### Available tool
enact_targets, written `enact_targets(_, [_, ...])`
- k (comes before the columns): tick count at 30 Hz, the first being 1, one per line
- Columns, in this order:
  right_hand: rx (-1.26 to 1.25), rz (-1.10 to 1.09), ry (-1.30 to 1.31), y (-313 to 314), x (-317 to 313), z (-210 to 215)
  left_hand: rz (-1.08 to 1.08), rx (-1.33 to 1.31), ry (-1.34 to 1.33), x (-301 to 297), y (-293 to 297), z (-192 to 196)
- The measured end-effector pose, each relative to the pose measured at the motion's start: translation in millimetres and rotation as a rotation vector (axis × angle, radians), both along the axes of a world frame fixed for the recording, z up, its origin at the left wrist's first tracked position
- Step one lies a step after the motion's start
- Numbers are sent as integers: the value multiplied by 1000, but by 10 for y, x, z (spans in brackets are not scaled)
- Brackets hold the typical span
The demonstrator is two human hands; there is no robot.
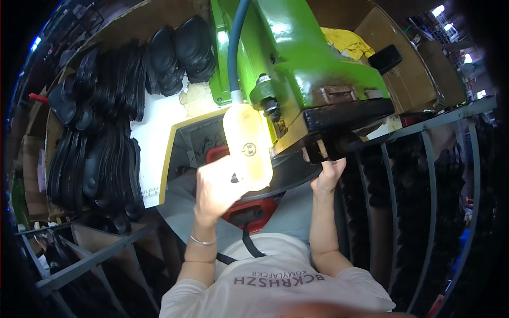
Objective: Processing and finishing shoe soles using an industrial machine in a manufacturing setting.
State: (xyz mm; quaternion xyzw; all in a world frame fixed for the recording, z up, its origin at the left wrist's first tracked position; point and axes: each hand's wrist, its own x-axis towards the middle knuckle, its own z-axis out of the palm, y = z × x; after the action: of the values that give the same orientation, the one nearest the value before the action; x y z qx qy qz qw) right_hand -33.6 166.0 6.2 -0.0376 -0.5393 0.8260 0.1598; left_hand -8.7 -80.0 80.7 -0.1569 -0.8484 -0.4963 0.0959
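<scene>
A pale yellow, sole-shaped piece (249, 159), brightly lit and bearing a small round mark, stands upright before the green machine (297, 58). My left hand (214, 188) is closed at its lower left edge, some fingers hidden behind the piece. Beneath the machine's dark head, my right hand (327, 177) is closed with its fingertips raised against dark parts. What it grips there is too dark to make out. A blue-grey hose (235, 47) comes down to a pale fitting at the top of the yellow piece.
Stacks of black shoe soles (101, 122) cover the left of the white table (154, 132). A cardboard box (392, 37) with a yellow cloth (347, 42) sits behind the machine. Metal rack rails (429, 159) stand at right and lower left. A red frame (257, 217) shows below.
</scene>
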Motion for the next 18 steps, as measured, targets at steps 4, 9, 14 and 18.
enact_targets(4, [-141,24,-42,-196,74,194,-77,117,-51,-195,-186,90])
enact_targets(9, [-137,150,-14,-360,148,105,2,132,-148,-24,-436,-79])
enact_targets(14, [-26,234,3,-628,136,298,169,99,-223,374,-641,-359])
enact_targets(18, [75,248,40,-550,174,146,184,-166,-57,309,-270,-115])
